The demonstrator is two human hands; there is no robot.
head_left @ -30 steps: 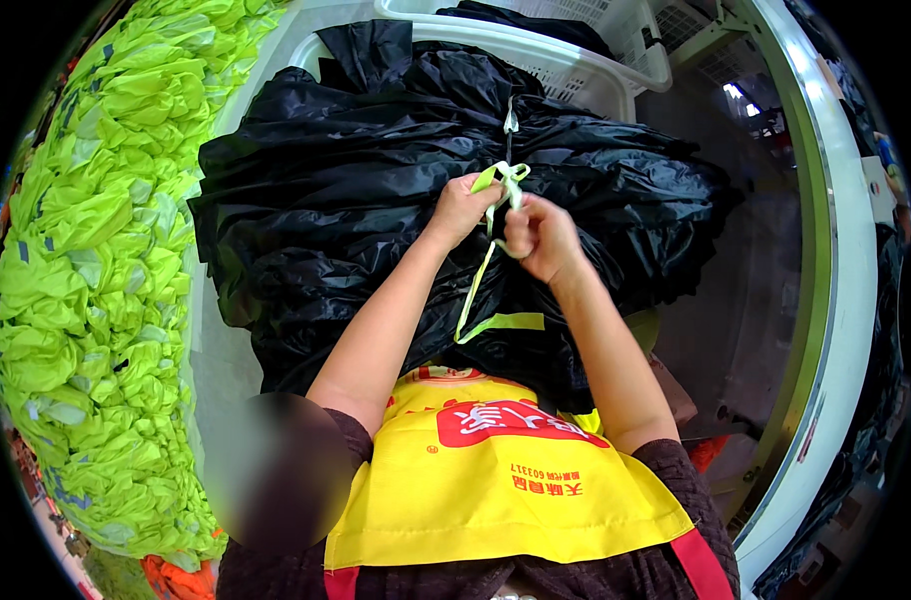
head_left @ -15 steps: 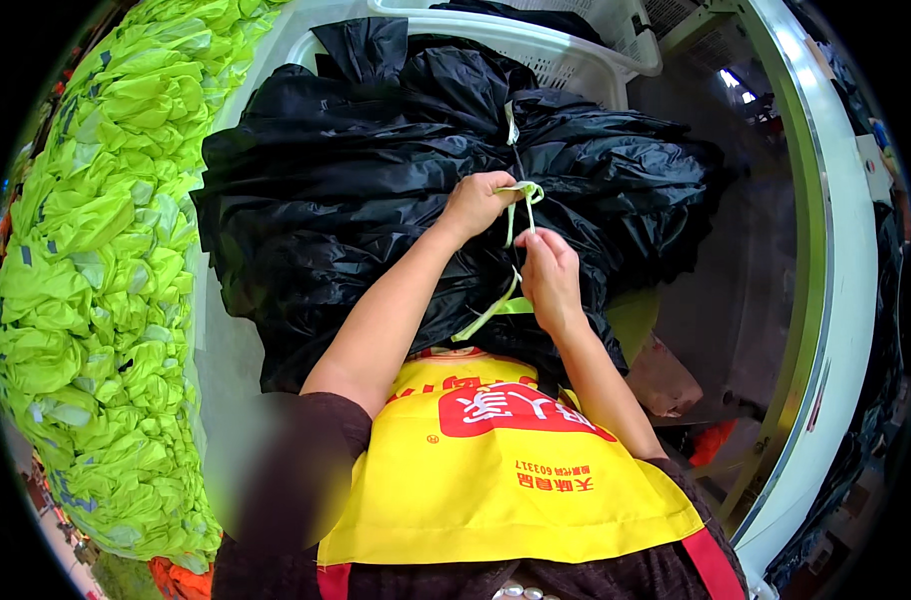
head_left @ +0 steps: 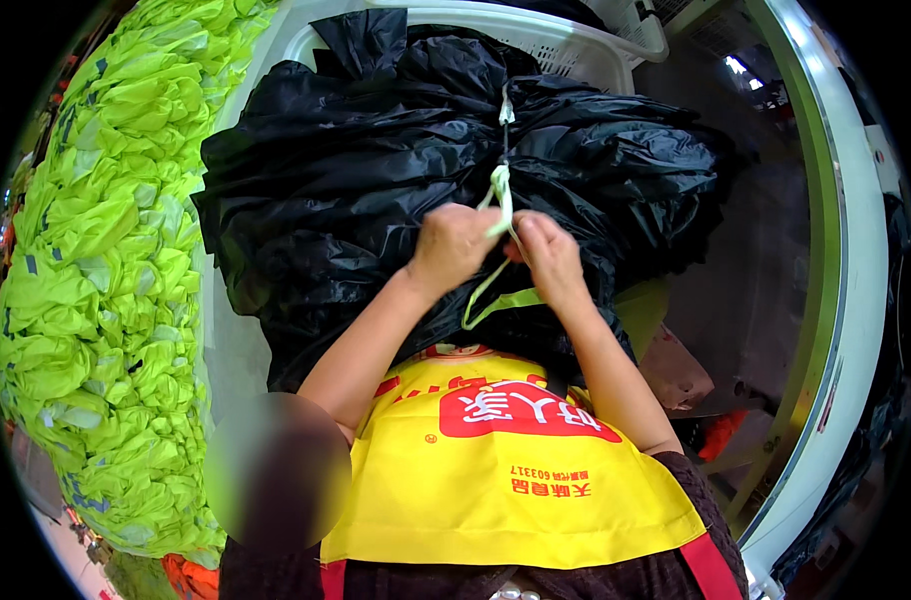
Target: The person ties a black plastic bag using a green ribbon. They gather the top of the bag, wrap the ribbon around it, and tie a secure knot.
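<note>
A big gathered bundle of shiny black fabric lies in front of me, cinched along its middle. A pale green fabric strip forms a knot on that middle line. Just below the knot, my left hand is closed on one part of the strip, slightly blurred. Close beside it, my right hand pinches another length, its fingers nearly touching the left hand. The strip's slack hangs in a loop toward my apron. Farther up the bundle sits a whitish tie.
A tall heap of neon-green garments lines the left side. White plastic baskets stand behind the bundle. On the right runs a pale curved-looking frame edge, with a brown piece and an orange item low beside it.
Both hands have come closer to me, the left most clearly. The open loop of the strip has drawn into a tighter knot against the bundle.
</note>
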